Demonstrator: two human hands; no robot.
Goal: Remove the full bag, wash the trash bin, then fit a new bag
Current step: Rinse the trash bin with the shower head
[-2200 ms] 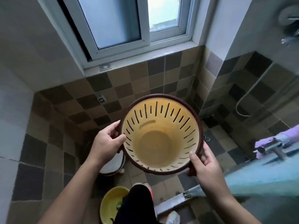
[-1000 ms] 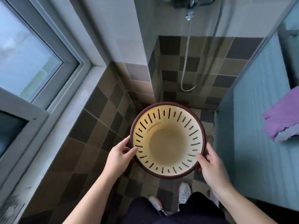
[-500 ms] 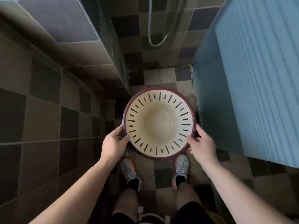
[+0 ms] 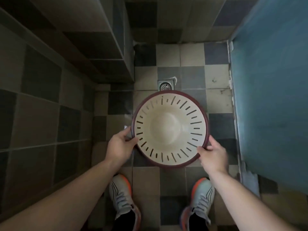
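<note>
I have the trash bin [image 4: 170, 129] held out in front of me over the tiled floor [image 4: 168, 177], mouth up, so I look straight down into it. No bag is in it, only the bare cream inside with a dark red rim and slots around the wall. My left hand [image 4: 120, 146] grips the rim on its left side, thumb over the lip and fingers curled under. My right hand [image 4: 214, 157] grips the rim at the lower right the same way. I hold it with 2 hands on opposite sides to keep it level, I think, and I carry it near the floor drain [image 4: 165, 85], which sits just beyond the far rim, so wash water can run away there.

Counting what I see: 1 bin, 1 drain, 2 hands, 2 shoes [image 4: 121, 195] planted below the bin. A blue panel [image 4: 270, 97] stands on my right and a tiled wall [image 4: 41, 105] on my left. Whether the bin's base is wet I can't quite tell in this dim light. The full bag looks already removed, washing is the step in hand, and no new bag is in sight.
</note>
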